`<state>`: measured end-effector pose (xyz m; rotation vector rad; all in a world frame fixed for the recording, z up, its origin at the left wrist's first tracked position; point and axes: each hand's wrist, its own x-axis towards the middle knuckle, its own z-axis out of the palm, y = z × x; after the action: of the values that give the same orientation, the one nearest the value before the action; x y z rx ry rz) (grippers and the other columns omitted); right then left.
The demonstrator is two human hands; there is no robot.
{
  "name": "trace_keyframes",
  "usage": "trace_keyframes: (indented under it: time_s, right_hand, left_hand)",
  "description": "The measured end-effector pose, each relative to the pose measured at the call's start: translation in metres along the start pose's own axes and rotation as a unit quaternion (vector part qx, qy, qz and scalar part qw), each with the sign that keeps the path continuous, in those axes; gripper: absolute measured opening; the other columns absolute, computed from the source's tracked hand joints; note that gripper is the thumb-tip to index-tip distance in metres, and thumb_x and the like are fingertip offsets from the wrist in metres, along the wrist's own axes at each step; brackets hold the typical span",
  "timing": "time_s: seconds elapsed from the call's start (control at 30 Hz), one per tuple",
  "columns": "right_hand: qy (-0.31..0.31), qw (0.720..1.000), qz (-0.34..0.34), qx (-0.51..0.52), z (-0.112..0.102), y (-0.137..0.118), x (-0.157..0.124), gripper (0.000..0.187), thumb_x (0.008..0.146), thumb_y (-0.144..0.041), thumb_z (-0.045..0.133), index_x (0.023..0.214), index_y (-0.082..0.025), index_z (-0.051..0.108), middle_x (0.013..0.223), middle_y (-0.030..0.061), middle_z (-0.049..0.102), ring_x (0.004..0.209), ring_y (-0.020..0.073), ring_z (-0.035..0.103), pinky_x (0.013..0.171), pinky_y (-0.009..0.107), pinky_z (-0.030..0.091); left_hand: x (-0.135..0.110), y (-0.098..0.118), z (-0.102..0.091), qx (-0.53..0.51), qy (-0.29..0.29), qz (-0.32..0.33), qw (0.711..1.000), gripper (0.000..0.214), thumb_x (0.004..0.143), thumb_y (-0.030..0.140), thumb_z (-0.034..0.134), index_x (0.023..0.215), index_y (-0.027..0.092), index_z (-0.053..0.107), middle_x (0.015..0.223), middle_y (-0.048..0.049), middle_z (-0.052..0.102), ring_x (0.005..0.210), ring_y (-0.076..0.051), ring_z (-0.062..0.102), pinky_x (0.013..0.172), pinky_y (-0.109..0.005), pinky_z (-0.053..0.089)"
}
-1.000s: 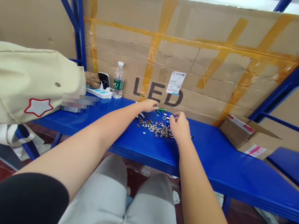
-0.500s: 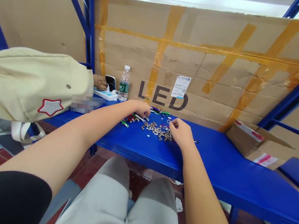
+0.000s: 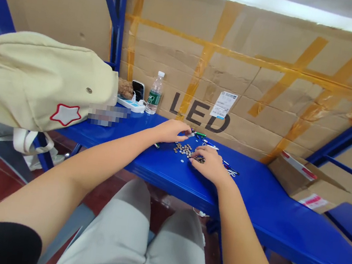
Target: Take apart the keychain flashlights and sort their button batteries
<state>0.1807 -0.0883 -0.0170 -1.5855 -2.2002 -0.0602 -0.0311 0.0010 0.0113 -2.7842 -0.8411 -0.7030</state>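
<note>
My left hand (image 3: 173, 131) reaches over the far side of the blue table with its fingers curled toward the thumb. A small pale thing shows at its fingertips, too small to name. Just to its right lie slim metallic pens or penlights, one of them green (image 3: 200, 134). My right hand (image 3: 208, 162) is lowered onto a pile of small round silver discs (image 3: 183, 148), which look like button cells. Its fingers are bent in, and what lies between them is hidden. A single pale disc (image 3: 182, 161) lies apart, nearer the table's front edge.
Behind the table (image 3: 252, 195) stands a large cardboard sheet (image 3: 174, 53) marked LED. A water bottle (image 3: 154, 94), a power strip (image 3: 132, 105) and a phone (image 3: 138, 90) are at the back left. A cream bag (image 3: 42, 78) sits left, an open carton (image 3: 303, 182) right.
My left hand has moved right, away from over the row of pens. My right hand has come down and toward me onto the discs. The camera view has tilted and shifted slightly.
</note>
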Motion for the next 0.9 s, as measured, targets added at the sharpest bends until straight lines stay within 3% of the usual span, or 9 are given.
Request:
trace_keyframes:
  time_s: [0.2, 0.47, 0.7, 0.9]
  right_hand:
    - [-0.006, 0.999, 0.013, -0.034, 0.005, -0.003, 0.001, 0.013, 0.077, -0.030, 0.061, 0.083, -0.026, 0.072, 0.122, 0.0073, 0.062, 0.120, 0.0304, 0.048, 0.095, 0.052, 0.034]
    - [-0.010, 0.999, 0.015, -0.037, 0.007, 0.001, 0.003, 0.010, 0.076, -0.026, 0.063, 0.082, -0.024, 0.071, 0.119, 0.0053, 0.065, 0.115, 0.0266, 0.053, 0.092, 0.044, 0.039]
    - [-0.014, 0.999, 0.028, -0.044, 0.007, 0.001, 0.005, 0.008, 0.076, -0.022, 0.061, 0.078, -0.022, 0.069, 0.095, 0.0055, 0.068, 0.098, 0.0235, 0.059, 0.083, 0.036, 0.043]
    - [0.002, 0.997, 0.063, -0.054, 0.004, 0.002, 0.004, 0.014, 0.076, -0.025, 0.060, 0.086, -0.023, 0.071, 0.102, 0.0071, 0.067, 0.103, 0.0274, 0.057, 0.083, 0.040, 0.041]
  left_hand:
    - [-0.006, 0.008, 0.004, -0.044, 0.010, 0.007, 0.999, 0.025, 0.087, 0.028, 0.058, 0.107, 0.017, 0.067, 0.108, -0.0069, 0.071, 0.099, -0.021, 0.065, 0.085, -0.029, 0.046]
    - [-0.008, 0.013, 0.008, -0.090, -0.003, 0.030, 0.996, 0.023, 0.086, 0.027, 0.059, 0.104, 0.016, 0.067, 0.106, -0.0069, 0.072, 0.098, -0.020, 0.065, 0.085, -0.028, 0.046]
    - [-0.008, 0.013, 0.014, -0.124, -0.031, 0.028, 0.991, 0.022, 0.082, 0.020, 0.061, 0.102, 0.016, 0.068, 0.100, -0.0054, 0.073, 0.092, -0.017, 0.066, 0.081, -0.025, 0.048]
    - [-0.009, 0.013, 0.014, -0.133, -0.034, 0.024, 0.990, 0.022, 0.082, 0.021, 0.060, 0.102, 0.016, 0.068, 0.100, -0.0054, 0.073, 0.092, -0.017, 0.066, 0.082, -0.025, 0.048]
